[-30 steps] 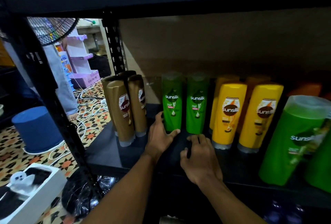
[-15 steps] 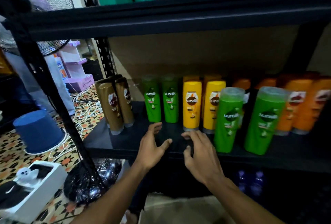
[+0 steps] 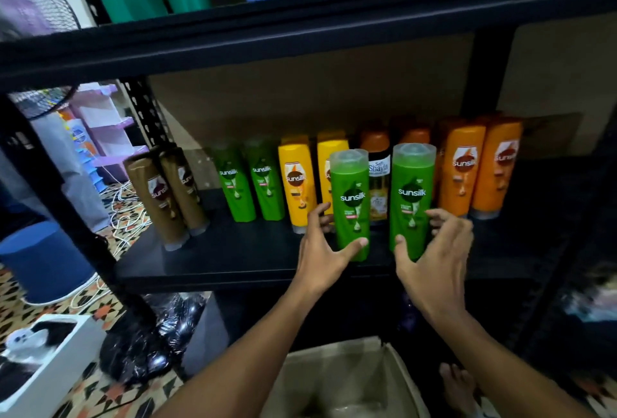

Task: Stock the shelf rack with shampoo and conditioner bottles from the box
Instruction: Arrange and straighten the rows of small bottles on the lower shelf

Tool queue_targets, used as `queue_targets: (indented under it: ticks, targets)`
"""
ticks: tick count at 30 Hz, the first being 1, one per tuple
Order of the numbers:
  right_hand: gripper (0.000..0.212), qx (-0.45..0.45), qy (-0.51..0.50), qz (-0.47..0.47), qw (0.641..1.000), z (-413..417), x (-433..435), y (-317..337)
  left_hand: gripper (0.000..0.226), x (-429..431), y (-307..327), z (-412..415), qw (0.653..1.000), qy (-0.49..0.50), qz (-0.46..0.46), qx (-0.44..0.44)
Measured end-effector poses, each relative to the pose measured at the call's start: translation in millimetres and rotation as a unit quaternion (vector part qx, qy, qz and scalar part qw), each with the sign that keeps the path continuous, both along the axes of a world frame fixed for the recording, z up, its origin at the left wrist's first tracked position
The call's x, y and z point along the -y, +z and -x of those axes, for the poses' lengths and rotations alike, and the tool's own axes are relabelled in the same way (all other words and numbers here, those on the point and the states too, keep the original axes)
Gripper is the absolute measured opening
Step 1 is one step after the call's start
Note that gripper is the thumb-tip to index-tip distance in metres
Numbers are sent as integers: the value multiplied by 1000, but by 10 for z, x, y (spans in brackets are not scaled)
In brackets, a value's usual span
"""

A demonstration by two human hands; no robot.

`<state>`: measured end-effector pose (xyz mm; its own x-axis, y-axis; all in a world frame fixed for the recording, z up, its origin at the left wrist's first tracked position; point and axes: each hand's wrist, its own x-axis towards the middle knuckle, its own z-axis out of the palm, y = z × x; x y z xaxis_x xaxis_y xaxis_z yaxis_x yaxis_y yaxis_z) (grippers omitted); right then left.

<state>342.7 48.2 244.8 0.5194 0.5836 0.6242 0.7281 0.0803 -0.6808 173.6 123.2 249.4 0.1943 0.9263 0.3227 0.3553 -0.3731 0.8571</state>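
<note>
Two tall green Sunsilk bottles stand near the front of the black shelf board (image 3: 233, 257). My left hand (image 3: 320, 257) wraps the left green bottle (image 3: 350, 190), thumb on its front and fingers at its left side. My right hand (image 3: 434, 257) wraps the right green bottle (image 3: 414, 184) the same way. Behind them runs a row: brown bottles (image 3: 160, 197), small green bottles (image 3: 250, 184), yellow bottles (image 3: 295, 180), a Safi Shayla bottle (image 3: 379, 180) and orange bottles (image 3: 467, 167). The cardboard box (image 3: 334, 377) sits open below my arms.
An upper shelf beam (image 3: 300, 27) crosses overhead with green and blue packs above it. The rack's black post (image 3: 66, 204) stands at left. On the patterned floor are a blue bucket (image 3: 43, 260), a black plastic bag (image 3: 150, 341), a white box (image 3: 40, 351) and loose cables. A fan (image 3: 30, 0) is top left.
My view has pulled back and shifted right. Both hands moved right from the bare shelf front and closed around the two tall green bottles.
</note>
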Motion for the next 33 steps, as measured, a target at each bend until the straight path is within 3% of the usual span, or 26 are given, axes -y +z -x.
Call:
queue_targets:
  ticks: [5,9,14,25,33]
  targets:
    - [82,-87,71,59,992,-208,-189,-101,94,-101,-121,-243,1000,10,-4,17]
    - [79,-146,101,97,979,-269,-308,-127,76,-179,-213,-300,999,28,-11,17]
    - [56,-129,80,144,978,-291,-356,-186,71,-216,-261,-233,999,16,-18,-22]
    - [53,-64,126,205,968,611,-473,-118,70,-320,-269,897,998,36,-29,-32]
    - [54,-42,197,183,962,1717,-960,-235,59,-693,-307,1918,996,82,-17,-21]
